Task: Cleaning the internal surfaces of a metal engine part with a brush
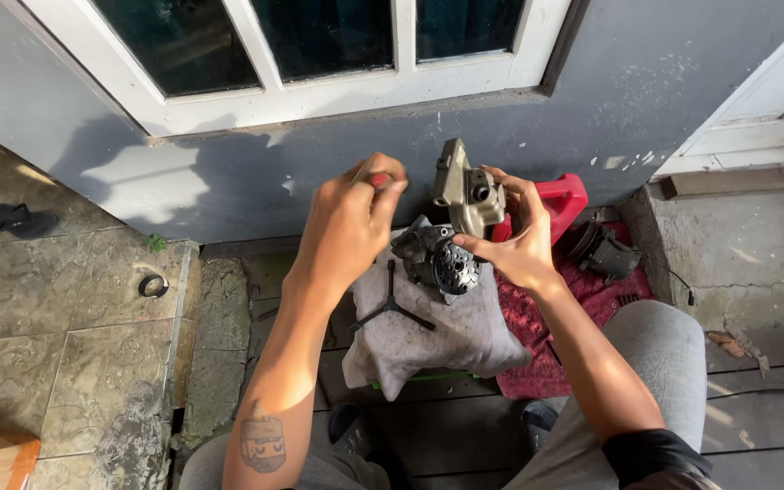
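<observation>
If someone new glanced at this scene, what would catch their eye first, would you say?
At centre, the right hand holds up a tan metal housing while the left hand grips a red-handled tool. Below lies a grey rag with a dark three-armed wrench.

Not much here honestly: only a red plastic jerrycan-style container (563, 201) against the wall at about 1 o'clock. No labels, signs or screens show anywhere.

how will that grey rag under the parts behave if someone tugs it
The grey rag looks floppy: it lies creased and draped. Pulling it would probably drag the three-armed wrench resting on it. It looks thick and matte, so it is likely not slippery.
</observation>
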